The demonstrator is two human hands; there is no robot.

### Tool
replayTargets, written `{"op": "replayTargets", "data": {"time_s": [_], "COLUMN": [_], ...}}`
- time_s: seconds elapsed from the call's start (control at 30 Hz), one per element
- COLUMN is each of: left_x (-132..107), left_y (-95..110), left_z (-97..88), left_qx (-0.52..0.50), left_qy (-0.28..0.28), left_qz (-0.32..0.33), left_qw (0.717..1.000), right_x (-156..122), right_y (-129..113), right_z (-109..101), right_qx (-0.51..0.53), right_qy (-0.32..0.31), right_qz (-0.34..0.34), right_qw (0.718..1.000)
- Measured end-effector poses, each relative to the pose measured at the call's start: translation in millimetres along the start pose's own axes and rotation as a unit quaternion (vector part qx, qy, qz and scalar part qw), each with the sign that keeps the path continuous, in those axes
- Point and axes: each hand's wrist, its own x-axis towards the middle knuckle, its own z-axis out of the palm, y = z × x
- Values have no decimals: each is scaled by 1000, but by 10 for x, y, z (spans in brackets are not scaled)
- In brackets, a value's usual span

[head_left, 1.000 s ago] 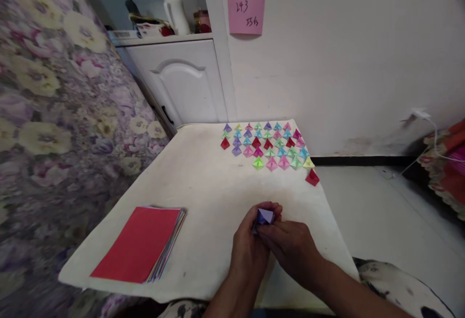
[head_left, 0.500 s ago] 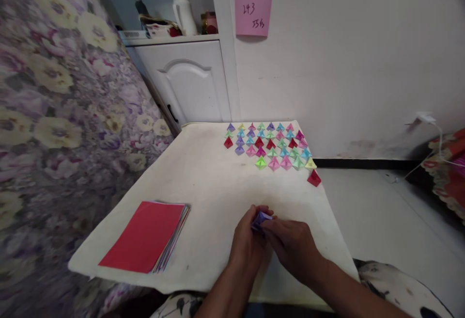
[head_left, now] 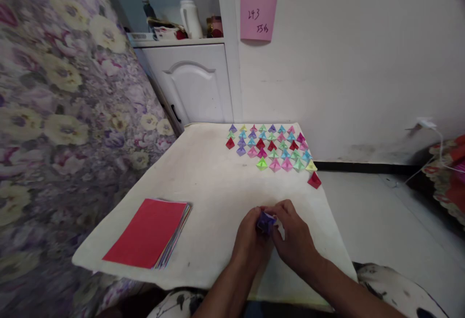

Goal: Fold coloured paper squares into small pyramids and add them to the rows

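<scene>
Both my hands meet over the near right part of the white table [head_left: 203, 177]. My left hand [head_left: 250, 240] and my right hand [head_left: 294, 238] pinch a small purple folded paper piece [head_left: 265, 221] between their fingertips, just above the tabletop. At the table's far end lie several rows of small folded paper pyramids [head_left: 271, 146] in purple, blue, green, pink and red. One red pyramid [head_left: 314, 180] stands apart at the right edge. A stack of coloured paper sheets [head_left: 148, 233] with a red sheet on top lies at the near left.
A flowered cloth surface [head_left: 61, 114] rises along the left side of the table. A white cabinet [head_left: 189, 80] with a jug and jars on top stands behind. A pink note [head_left: 258, 14] hangs on the wall. Bare floor [head_left: 381, 211] lies to the right.
My fingers have shifted round the purple paper piece, and my right hand now reaches further over it. The view has drifted slightly, so everything sits a little to the right.
</scene>
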Motion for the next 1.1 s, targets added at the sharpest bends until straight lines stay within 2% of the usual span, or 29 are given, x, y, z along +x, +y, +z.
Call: {"op": "replayTargets", "data": {"time_s": [0.23, 0.37, 0.63, 0.7, 0.77, 0.83, 0.93, 1.03, 1.1], "left_x": [-43, -67, -106, -90, -66, -42, -23, -19, -11], "left_y": [-22, -14, -21, -9, 20, 60, 107, 105, 83], "left_z": [11, 21, 100, 76, 27, -39, -139, -211, -236], "left_qx": [95, 103, 73, 103, 183, 312, 512, 622, 659], "left_qy": [-58, -72, -63, -63, -62, -56, -35, -36, -31], "left_qz": [53, 46, -1, -10, -4, 33, 116, 169, 198], "left_qw": [992, 991, 995, 993, 981, 948, 851, 764, 724], "right_x": [24, 37, 43, 58, 74, 78, 53, 7, -15], "right_y": [6, 8, 41, 63, 89, 118, 165, 204, 222], "right_z": [6, -15, -2, -4, 1, 27, 117, 227, 276], "right_qx": [-14, -19, -51, -78, -108, -133, -159, -175, -180], "right_qy": [-11, -21, -17, -16, -16, -24, -56, -85, -95], "right_qz": [28, 25, -1, 8, 26, 44, 65, 82, 86], "right_qw": [999, 999, 999, 997, 994, 990, 983, 977, 975]}}
